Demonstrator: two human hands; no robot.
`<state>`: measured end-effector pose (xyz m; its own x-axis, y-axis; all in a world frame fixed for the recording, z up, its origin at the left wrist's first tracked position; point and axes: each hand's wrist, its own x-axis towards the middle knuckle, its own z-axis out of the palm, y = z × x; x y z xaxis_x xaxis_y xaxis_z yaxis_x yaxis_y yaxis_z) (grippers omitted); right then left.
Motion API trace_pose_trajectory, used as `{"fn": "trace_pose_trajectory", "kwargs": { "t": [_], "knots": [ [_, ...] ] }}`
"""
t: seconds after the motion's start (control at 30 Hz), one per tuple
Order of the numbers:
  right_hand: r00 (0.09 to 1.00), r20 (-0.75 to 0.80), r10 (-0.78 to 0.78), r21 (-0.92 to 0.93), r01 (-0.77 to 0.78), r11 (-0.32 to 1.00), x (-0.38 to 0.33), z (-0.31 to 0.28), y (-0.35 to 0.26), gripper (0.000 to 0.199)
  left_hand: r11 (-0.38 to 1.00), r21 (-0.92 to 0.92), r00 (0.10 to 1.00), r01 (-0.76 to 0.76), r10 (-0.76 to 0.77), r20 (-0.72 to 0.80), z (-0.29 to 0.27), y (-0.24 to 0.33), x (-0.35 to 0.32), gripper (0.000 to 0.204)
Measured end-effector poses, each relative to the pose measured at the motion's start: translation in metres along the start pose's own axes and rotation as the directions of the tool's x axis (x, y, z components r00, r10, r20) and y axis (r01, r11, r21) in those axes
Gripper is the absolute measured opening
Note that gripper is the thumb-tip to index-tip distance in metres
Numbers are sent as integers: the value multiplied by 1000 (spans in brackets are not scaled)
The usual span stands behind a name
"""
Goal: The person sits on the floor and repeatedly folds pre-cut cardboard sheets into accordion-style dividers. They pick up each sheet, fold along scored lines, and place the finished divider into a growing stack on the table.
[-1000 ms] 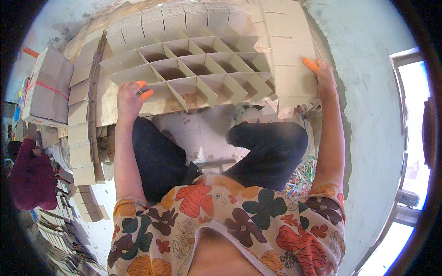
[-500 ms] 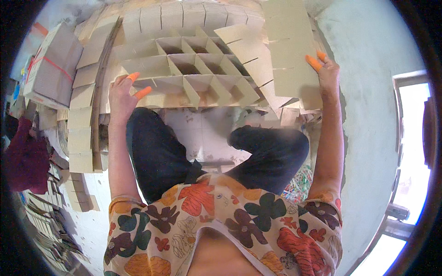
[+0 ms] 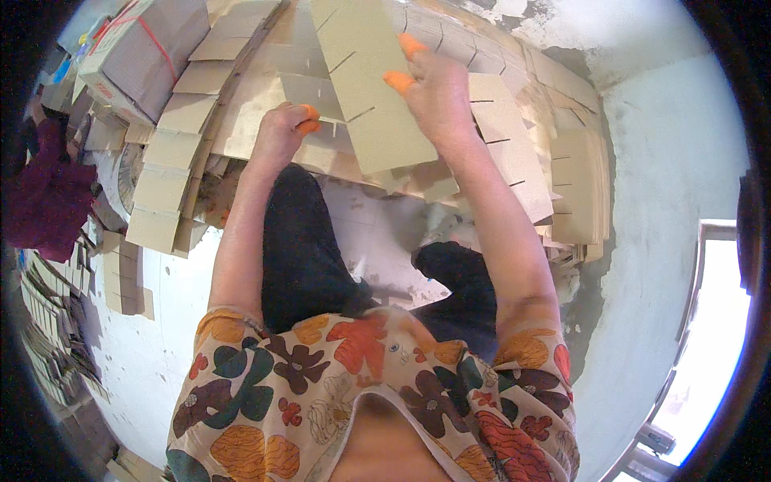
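My right hand (image 3: 438, 96), with orange covers on its fingertips, grips the right edge of a long slotted cardboard strip (image 3: 373, 104). The strip slants over the cardboard divider grid (image 3: 426, 183) and hides most of it. My left hand (image 3: 281, 135), also in orange fingertip covers, is closed in a pinch at the left end of a grid strip (image 3: 331, 135). Just right of my right forearm lies another slotted strip (image 3: 510, 153).
Overlapping cardboard pieces (image 3: 173, 145) line the left side, beside a carton (image 3: 140, 60) tied with red string. More slotted cardboard (image 3: 578, 181) stands at right by the pale wall (image 3: 658, 153). A maroon cloth (image 3: 52, 193) hangs far left.
My right hand has carried the slotted strip leftward from the right side, over the grid. My left fingers have closed together at the grid's left end. The view has turned to the right.
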<state>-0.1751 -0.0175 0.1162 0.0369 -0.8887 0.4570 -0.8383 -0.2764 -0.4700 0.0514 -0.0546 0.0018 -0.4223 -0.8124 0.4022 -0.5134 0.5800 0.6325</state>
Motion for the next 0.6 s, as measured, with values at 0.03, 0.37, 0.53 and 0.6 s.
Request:
{"fn": "trace_pose_trajectory", "kwargs": {
  "t": [0.03, 0.37, 0.53, 0.6],
  "knots": [
    [1000, 6, 3, 15, -3, 1000, 3, 7, -4, 46, 1000, 8, 1000, -4, 4, 12, -1, 2, 0, 14],
    [992, 119, -45, -20, 47, 999, 14, 37, -16, 20, 1000, 15, 1000, 26, -26, 0, 4, -2, 2, 14],
    [976, 129, -177, 21, 176, 984, 17, 59, -9, 13, 999, 41, 1000, 12, -12, -4, 6, -6, 5, 15],
    [972, 152, -182, 0, 184, 983, 18, 66, -9, 12, 1000, 18, 1000, 12, -12, -13, 9, -6, 7, 15]
  ]
}}
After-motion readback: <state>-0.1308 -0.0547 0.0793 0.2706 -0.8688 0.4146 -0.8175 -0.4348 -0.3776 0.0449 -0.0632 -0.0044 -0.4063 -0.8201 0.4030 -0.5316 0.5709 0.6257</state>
